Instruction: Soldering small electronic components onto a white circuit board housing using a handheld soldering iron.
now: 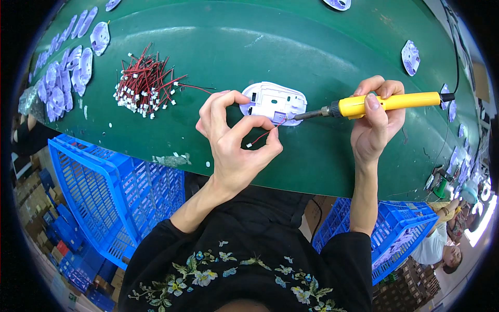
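A white oval plastic housing (pixel 274 101) lies on the green table, its inner side up. My left hand (pixel 234 136) pinches a thin red wire lead (pixel 260 138) with a small white connector at its loose end. The lead's other end reaches the lower edge of the housing. My right hand (pixel 378 115) is closed around the yellow handle of a soldering iron (pixel 392 104). The iron points left, and its tip is at the housing's lower edge beside the wire end. Whether tip and wire touch is too small to tell.
A heap of red and black wire leads (pixel 145 86) with white connectors lies left of my hands. More white housings (pixel 56 88) pile up at far left. Blue crates (pixel 112 182) stand below the table edge. A green solder spool (pixel 442 188) stands at right; co-workers sit beyond.
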The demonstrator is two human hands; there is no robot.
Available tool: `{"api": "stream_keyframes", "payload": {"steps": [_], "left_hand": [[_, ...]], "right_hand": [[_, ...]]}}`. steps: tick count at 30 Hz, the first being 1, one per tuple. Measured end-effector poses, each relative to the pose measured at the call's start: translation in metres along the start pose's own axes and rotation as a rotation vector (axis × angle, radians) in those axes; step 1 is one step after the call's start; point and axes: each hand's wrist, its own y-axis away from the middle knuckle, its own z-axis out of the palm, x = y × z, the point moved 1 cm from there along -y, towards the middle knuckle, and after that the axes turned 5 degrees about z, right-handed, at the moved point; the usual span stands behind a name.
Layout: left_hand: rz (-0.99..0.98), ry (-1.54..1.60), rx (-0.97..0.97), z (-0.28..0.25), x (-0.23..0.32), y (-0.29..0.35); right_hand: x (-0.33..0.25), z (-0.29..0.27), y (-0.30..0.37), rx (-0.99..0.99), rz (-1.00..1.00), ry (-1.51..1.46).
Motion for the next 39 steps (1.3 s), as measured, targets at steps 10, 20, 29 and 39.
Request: {"api": "stream_keyframes", "payload": {"steps": [10, 20, 29, 39], "left_hand": [[0.002, -0.001, 0.01, -0.003, -0.005, -0.002], [-0.037, 0.159, 0.065, -0.004, -0.004, 0.007], [-0.033, 0.232, 0.088, -0.009, -0.002, 0.008], [0.009, 0.366, 0.05, -0.009, -0.018, 0.007]], "right_hand": [[0.002, 0.004, -0.003, 0.014, -0.012, -0.002], [0.004, -0.02, 0.015, 0.183, 0.026, 0.119], [0.001, -0.017, -0.001, 0.253, 0.029, 0.053], [-0.002, 0.011, -0.007, 0.365, -0.062, 0.086]]}}
